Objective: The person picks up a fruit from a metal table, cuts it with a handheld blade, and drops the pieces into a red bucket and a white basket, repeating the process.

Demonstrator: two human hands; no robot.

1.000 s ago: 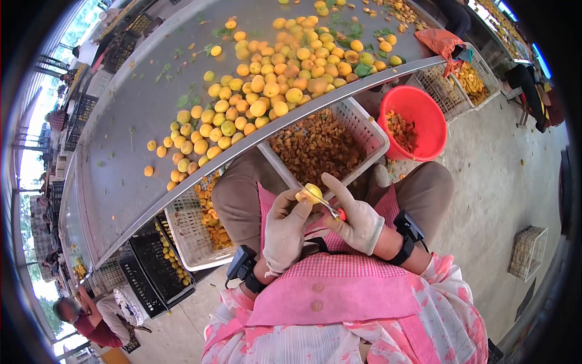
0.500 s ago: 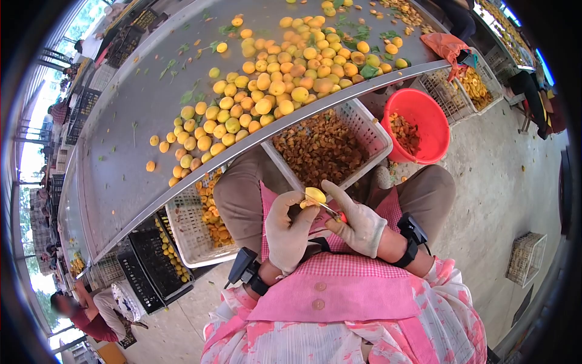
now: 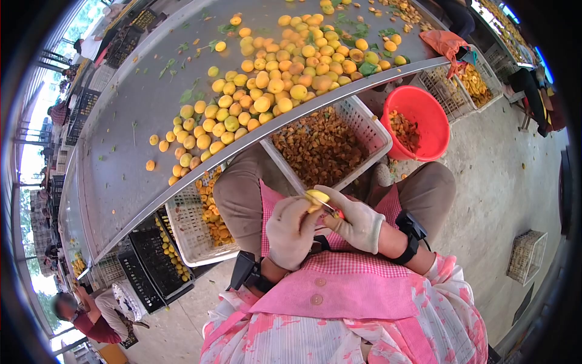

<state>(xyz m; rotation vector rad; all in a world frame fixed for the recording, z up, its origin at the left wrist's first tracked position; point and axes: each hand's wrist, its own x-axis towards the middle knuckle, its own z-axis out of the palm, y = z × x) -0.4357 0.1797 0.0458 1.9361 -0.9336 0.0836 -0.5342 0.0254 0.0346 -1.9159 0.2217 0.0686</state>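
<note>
Above my lap, my gloved left hand (image 3: 291, 230) pinches a yellow apricot (image 3: 316, 196) between thumb and fingers. My gloved right hand (image 3: 356, 224) is closed around a small knife (image 3: 328, 207) with a red handle, mostly hidden in the palm. The blade meets the underside of the fruit, and the right fingertips are beside the fruit. Directly beyond the hands is a white crate (image 3: 379, 141) holding brown pieces. Many whole apricots (image 3: 262, 79) lie on the metal table (image 3: 121, 167) in front.
A red bucket (image 3: 435, 121) with brown pieces stands right of the crate. Another white crate (image 3: 185, 235) with orange halves is at the left under the table edge. A seated person (image 3: 100, 321) is at lower left. An empty-looking crate (image 3: 526, 258) stands on the floor at right.
My left hand has shifted slightly right, and my right hand slightly left, closer together around the fruit. The apricot has tilted a little between them.
</note>
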